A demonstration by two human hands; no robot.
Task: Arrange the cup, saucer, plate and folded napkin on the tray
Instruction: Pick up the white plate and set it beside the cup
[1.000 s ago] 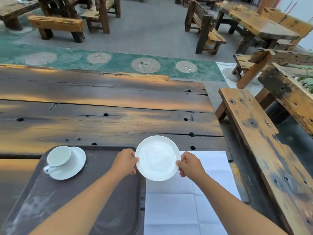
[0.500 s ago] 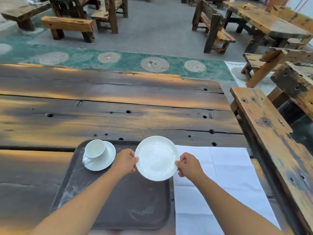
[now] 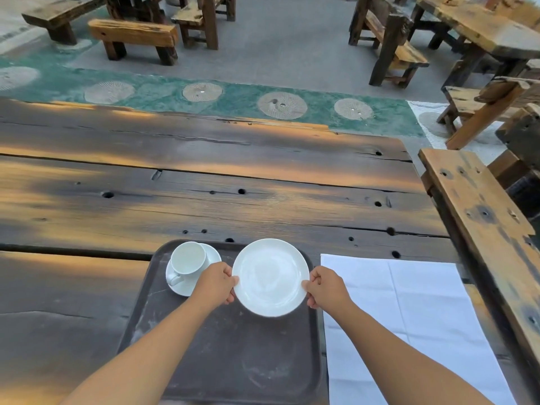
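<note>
Left hand (image 3: pixel 214 285) and right hand (image 3: pixel 325 287) pinch the rim of the plate (image 3: pixel 270 277) over the tray (image 3: pixel 233 361). The cup (image 3: pixel 188 257) sits on the saucer (image 3: pixel 183 289) at its far left; the napkin (image 3: pixel 409 317) lies right.

Soft daylight; warm patches across the table (image 3: pixel 204 176); wide-angle bending at edges

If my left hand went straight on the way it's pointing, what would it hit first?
Nothing, probably. The left hand, gripping the plate, points forward-right; the cup sits left of that line, and only bare table lies ahead. Height is unclear.
</note>
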